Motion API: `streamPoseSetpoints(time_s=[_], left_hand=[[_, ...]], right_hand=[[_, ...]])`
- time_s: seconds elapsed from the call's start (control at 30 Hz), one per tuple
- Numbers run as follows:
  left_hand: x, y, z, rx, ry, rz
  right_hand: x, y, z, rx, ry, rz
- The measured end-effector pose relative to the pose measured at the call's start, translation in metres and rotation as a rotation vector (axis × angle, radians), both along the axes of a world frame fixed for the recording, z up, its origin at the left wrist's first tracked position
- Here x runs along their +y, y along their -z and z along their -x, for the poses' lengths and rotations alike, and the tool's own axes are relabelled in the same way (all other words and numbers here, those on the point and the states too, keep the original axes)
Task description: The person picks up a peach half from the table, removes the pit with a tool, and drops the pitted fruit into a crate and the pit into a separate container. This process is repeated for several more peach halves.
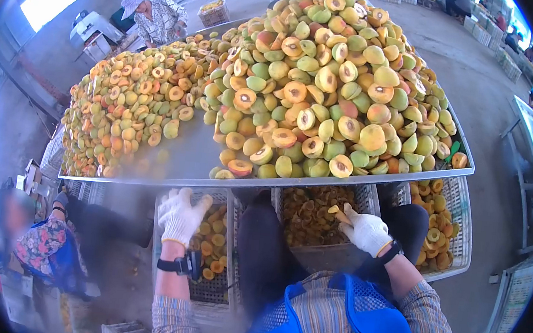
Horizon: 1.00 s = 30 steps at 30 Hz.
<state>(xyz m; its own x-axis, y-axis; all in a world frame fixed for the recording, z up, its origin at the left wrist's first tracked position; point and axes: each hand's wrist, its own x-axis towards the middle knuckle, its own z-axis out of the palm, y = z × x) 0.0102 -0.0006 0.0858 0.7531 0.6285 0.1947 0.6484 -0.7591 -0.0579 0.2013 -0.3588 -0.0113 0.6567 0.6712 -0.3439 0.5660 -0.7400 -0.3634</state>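
My left hand (181, 215), in a white knit glove, is over the near side of a crate of halved peaches (211, 241), just below the table edge. Its fingers are spread and nothing shows in them. My right hand (368, 233), gloved the same way, is closed with thumb and fingers around a short yellow piece (339, 214); I cannot tell whether it is fruit or a tool's end. Beneath it is a crate of brownish fruit scraps (313, 219) between my knees. A large heap of halved peaches (325, 89), many with pits, covers the metal table (265, 184) ahead.
At right, another crate (462, 230) holds more peach halves. A green-handled tool (453, 150) lies at the table's right corner. One person (155, 18) works across the table, another (47, 242) sits at left. Further crates (214, 12) stand on the floor behind.
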Motion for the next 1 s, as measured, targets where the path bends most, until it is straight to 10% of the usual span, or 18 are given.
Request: streamPoseSetpoints(time_s=[0.37,0.57,0.63,0.73,1.0], left_hand=[[0.009,0.066,-0.157,0.246,-0.03,0.201],[-0.003,0.042,-0.141,-0.291,-0.03,0.337],[-0.016,0.031,-0.126,-0.675,0.078,0.586],[-0.04,0.025,-0.116,-1.393,0.031,1.861],[-0.127,0.048,-0.091,-1.378,0.157,2.108]], right_hand=[[0.02,0.011,0.004,0.066,0.0,0.014],[0.022,-0.017,0.01,0.104,0.056,-0.213],[0.028,-0.041,0.013,0.175,0.084,-0.338],[0.036,-0.062,0.027,0.142,0.104,-0.493],[0.042,-0.089,0.051,0.219,0.196,-0.694]])
